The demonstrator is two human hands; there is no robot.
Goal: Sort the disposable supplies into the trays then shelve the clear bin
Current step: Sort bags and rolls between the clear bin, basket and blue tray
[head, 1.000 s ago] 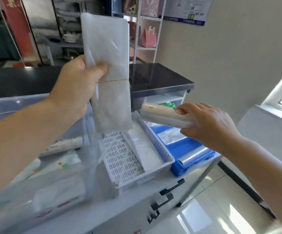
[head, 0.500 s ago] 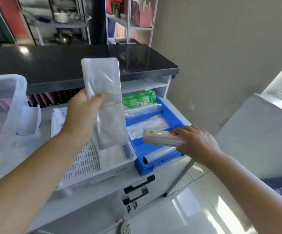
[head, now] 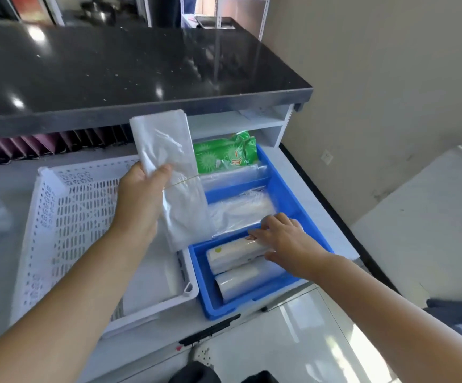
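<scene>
Where the left hand (head: pixel 141 200) pinches a bundle of clear plastic bags (head: pixel 174 175) between thumb and curled fingers, a thin rubber band crosses the bundle just below the thumb; under the knuckles lies the white perforated tray (head: pixel 66 217), with flat clear film in its near end; beyond the fingertips a green packet (head: pixel 224 156) sits at the far end of the blue tray (head: pixel 301 205), its printing too small to read; clear wrapped packs (head: pixel 240 211) lie between both hands; the right hand (head: pixel 287 241) grips a roll (head: pixel 235 254) lying in the blue tray's near end, fingers over it, thumb beneath; the label shows a green-yellow dot, with no legible writing; a second roll (head: pixel 246 281) lies just beside the thumb.
</scene>
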